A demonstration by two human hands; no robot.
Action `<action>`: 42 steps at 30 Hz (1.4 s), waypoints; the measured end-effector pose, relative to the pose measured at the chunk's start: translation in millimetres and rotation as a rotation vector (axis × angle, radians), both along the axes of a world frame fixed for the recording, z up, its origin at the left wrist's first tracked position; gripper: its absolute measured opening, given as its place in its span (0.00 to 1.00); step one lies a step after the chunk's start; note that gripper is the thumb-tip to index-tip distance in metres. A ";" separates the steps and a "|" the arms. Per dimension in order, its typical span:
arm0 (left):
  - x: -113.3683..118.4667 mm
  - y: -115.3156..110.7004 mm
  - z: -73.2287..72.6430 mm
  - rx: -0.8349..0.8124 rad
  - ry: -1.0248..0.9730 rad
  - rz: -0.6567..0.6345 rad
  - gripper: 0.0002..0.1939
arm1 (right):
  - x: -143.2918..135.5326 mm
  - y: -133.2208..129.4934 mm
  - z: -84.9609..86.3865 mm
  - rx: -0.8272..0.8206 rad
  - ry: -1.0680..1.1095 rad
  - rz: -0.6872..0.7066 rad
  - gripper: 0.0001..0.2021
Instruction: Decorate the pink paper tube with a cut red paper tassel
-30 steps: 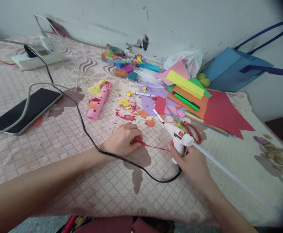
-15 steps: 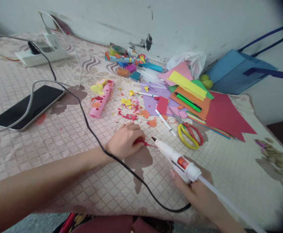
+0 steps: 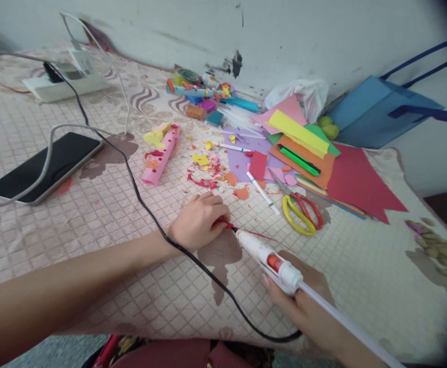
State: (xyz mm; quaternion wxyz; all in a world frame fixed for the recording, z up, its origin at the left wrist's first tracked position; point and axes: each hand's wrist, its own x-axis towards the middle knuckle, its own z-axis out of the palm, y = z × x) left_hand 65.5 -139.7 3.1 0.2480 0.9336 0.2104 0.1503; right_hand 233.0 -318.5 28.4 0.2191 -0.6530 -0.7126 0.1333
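Observation:
Pinched in my left hand (image 3: 200, 220) is a thin red paper strip (image 3: 252, 233), its free end trailing to the right. My right hand (image 3: 303, 291) wraps round a white hot glue gun (image 3: 265, 255) with a long glue stick out of its back. The gun's dark nozzle is at the red strip, close by my left fingertips; whether it touches the paper I cannot tell. A black cord (image 3: 192, 258) runs over my left wrist toward the gun.
Paper scraps (image 3: 211, 171) lie beyond my left hand, near a decorated pink paper tube (image 3: 162, 156). Scissors (image 3: 298, 207) and coloured paper (image 3: 361, 179) are to the right. A phone (image 3: 43, 166) and a power strip (image 3: 66, 84) lie left; a blue bag (image 3: 380, 112) stands at the wall.
My right hand has brought the glue gun left and slightly down, so its nozzle now reaches the red strip beside my left fingers. My left hand has barely moved.

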 end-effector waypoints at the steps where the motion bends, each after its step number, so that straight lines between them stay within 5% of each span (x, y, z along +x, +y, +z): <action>1: 0.1 -0.1 0.0 -0.001 0.002 0.001 0.06 | -0.2 0.5 -0.2 -0.001 0.000 0.000 0.05; 35: 1.0 -2.9 -1.5 0.041 0.020 0.036 0.07 | -1.6 3.6 1.1 0.018 -0.015 0.005 0.03; 42: 1.6 -3.8 -1.1 0.055 0.019 0.034 0.05 | 10.2 0.6 -3.4 0.090 -0.098 -0.170 0.08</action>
